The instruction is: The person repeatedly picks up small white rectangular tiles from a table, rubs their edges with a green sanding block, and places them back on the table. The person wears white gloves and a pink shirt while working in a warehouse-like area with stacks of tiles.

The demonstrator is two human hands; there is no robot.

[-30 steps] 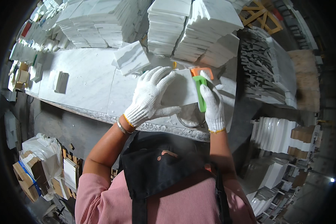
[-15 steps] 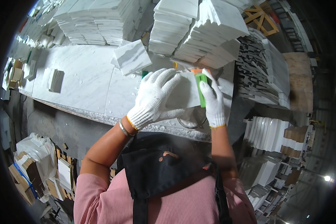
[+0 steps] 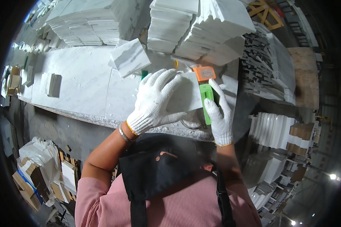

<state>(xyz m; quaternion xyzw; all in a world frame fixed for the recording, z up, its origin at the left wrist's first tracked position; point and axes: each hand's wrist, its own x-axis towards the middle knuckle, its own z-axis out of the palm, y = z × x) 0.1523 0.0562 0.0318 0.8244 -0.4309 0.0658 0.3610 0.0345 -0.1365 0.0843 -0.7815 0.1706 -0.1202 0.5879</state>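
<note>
My left hand, in a white knitted glove, lies with fingers spread over a pale marble tile. Its thumb stretches along the tile's near side. My gloved right hand is closed around a green hand sanding block, which stands against the tile's right edge. Just beyond the block sits an orange block. Under the tile's near side, a rounded support is partly hidden. A small dark-green object shows beside my left fingertips.
Tall stacks of marble tiles line the far side of the marble-topped bench. A loose veined tile lies behind my left hand; a small tile bundle stands farther left. More piled slabs stand on the right.
My right hand has drawn the green sanding block toward me along the tile's right edge, uncovering the orange block. My left hand keeps its place on the tile.
</note>
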